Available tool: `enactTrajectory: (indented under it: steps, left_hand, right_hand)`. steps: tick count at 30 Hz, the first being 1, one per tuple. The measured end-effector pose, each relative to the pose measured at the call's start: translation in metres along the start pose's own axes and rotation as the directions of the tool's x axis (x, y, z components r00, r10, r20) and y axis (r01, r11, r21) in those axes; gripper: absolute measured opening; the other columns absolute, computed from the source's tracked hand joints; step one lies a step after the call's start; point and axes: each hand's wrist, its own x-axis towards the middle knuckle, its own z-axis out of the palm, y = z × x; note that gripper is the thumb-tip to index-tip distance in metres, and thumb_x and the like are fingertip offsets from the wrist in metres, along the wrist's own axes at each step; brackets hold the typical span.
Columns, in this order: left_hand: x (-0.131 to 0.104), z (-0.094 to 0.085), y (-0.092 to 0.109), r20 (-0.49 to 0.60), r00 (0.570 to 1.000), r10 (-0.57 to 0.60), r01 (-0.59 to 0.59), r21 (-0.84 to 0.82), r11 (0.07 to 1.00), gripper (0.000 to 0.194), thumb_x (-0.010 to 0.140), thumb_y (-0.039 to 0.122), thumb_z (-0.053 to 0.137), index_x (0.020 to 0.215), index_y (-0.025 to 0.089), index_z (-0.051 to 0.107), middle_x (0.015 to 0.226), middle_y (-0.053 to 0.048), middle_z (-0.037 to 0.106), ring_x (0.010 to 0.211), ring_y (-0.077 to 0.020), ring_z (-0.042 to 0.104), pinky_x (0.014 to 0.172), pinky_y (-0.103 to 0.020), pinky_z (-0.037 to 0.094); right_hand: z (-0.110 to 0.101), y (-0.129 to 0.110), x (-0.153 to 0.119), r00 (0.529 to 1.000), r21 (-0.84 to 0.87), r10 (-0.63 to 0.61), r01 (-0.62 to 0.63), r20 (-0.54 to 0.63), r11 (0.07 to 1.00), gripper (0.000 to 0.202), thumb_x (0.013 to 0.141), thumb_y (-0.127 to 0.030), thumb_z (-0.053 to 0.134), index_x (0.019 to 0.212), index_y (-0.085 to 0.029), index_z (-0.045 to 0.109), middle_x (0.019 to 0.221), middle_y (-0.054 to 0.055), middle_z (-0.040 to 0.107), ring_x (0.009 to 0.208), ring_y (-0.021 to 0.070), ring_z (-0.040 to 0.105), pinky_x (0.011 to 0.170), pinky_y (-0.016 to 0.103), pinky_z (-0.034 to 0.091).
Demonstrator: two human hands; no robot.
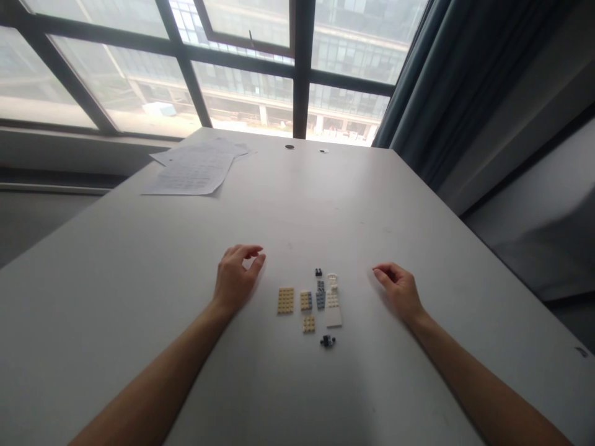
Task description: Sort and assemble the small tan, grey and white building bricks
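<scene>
Forearms [167, 375] on white table [260, 390], left hand [233, 275] grip spread, right hand [400, 288] grip pressed together, toy bricks [305, 300] between.

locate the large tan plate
In the head view, the large tan plate sits just left of centre, between the left hand and tan-and-grey piece.

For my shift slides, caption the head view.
Left hand and right hand flank tan, gray, black and white toy bricks on a white table.
</scene>
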Motion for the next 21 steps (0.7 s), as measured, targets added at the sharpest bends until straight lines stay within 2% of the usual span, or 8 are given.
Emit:
enactTrajectory:
  steps: [3,6,11,13,15,16,19,21]
  left_hand:
    - [0.002,-0.001,-0.006,-0.071,0.988,-0.135,0.131,-0.063,0.989,0.025,0.081,0.038,0.054,0.090,0.017,0.064,0.084,-0.004,0.064,0.076,-0.0177,0.059,0.072,-0.030,0.047]
    - [0.002,-0.001,-0.011,-0.090,0.979,-0.185,0.178,-0.085,0.980,0.026,0.081,0.039,0.055,0.090,0.017,0.063,0.084,-0.004,0.065,0.074,-0.0169,0.059,0.070,-0.029,0.047]
    - [0.000,0.000,-0.011,-0.136,0.987,-0.086,0.079,-0.058,0.995,0.024,0.081,0.037,0.056,0.091,0.017,0.063,0.084,-0.003,0.063,0.076,-0.0178,0.059,0.072,-0.031,0.047]
    - [-0.003,-0.003,-0.007,-0.113,0.994,-0.009,0.003,-0.053,0.999,0.024,0.082,0.037,0.056,0.095,0.017,0.062,0.088,-0.004,0.062,0.079,-0.0183,0.059,0.074,-0.031,0.048]
    - [-0.009,-0.008,-0.002,0.006,0.994,0.108,-0.107,-0.081,0.991,0.029,0.084,0.039,0.057,0.104,0.018,0.060,0.098,-0.006,0.062,0.088,-0.0193,0.059,0.079,-0.033,0.049]
    - [-0.014,-0.011,0.002,0.102,0.978,0.184,-0.173,-0.104,0.979,0.032,0.084,0.039,0.058,0.108,0.019,0.059,0.105,-0.007,0.061,0.094,-0.0201,0.059,0.084,-0.034,0.049]
    - [-0.030,-0.018,0.011,0.374,0.852,0.365,-0.327,-0.163,0.931,0.044,0.081,0.041,0.063,0.121,0.023,0.055,0.121,-0.009,0.058,0.111,-0.0233,0.054,0.097,-0.038,0.045]
    - [-0.038,-0.020,0.016,0.455,0.795,0.400,-0.364,-0.170,0.916,0.051,0.080,0.042,0.066,0.125,0.023,0.053,0.126,-0.010,0.057,0.115,-0.0249,0.052,0.100,-0.041,0.043]
  right_hand:
    - [0.004,-0.001,0.001,1.000,0.030,0.014,-0.014,-0.024,0.999,0.025,0.081,-0.041,0.061,0.081,-0.016,0.065,0.075,0.003,0.065,0.069,0.0169,0.057,0.067,0.028,0.045]
    - [0.006,-0.004,-0.001,1.000,0.012,0.003,-0.003,-0.007,1.000,0.025,0.081,-0.041,0.061,0.082,-0.016,0.065,0.075,0.003,0.064,0.068,0.0168,0.056,0.067,0.028,0.045]
    - [0.009,-0.008,-0.005,0.996,-0.079,-0.085,0.088,0.036,0.993,0.021,0.083,-0.037,0.059,0.085,-0.017,0.065,0.077,0.004,0.064,0.067,0.0166,0.055,0.063,0.028,0.044]
    - [0.010,-0.009,-0.006,0.987,-0.135,-0.145,0.154,0.071,0.979,0.019,0.084,-0.035,0.059,0.086,-0.017,0.065,0.078,0.004,0.063,0.067,0.0165,0.055,0.063,0.028,0.044]
    - [0.010,-0.009,-0.007,0.976,-0.176,-0.197,0.212,0.097,0.961,0.017,0.084,-0.033,0.058,0.088,-0.018,0.066,0.080,0.004,0.063,0.069,0.0168,0.055,0.063,0.028,0.044]
    - [0.010,-0.009,-0.007,0.971,-0.187,-0.215,0.232,0.106,0.955,0.016,0.085,-0.032,0.057,0.088,-0.019,0.066,0.081,0.004,0.063,0.071,0.0170,0.055,0.063,0.028,0.044]
    - [0.010,-0.010,-0.008,0.962,-0.202,-0.244,0.265,0.126,0.943,0.014,0.086,-0.030,0.056,0.088,-0.019,0.065,0.083,0.004,0.063,0.073,0.0172,0.055,0.065,0.029,0.045]
    - [0.010,-0.010,-0.008,0.958,-0.204,-0.253,0.277,0.137,0.939,0.014,0.086,-0.029,0.056,0.088,-0.019,0.065,0.082,0.004,0.062,0.073,0.0172,0.056,0.065,0.029,0.045]
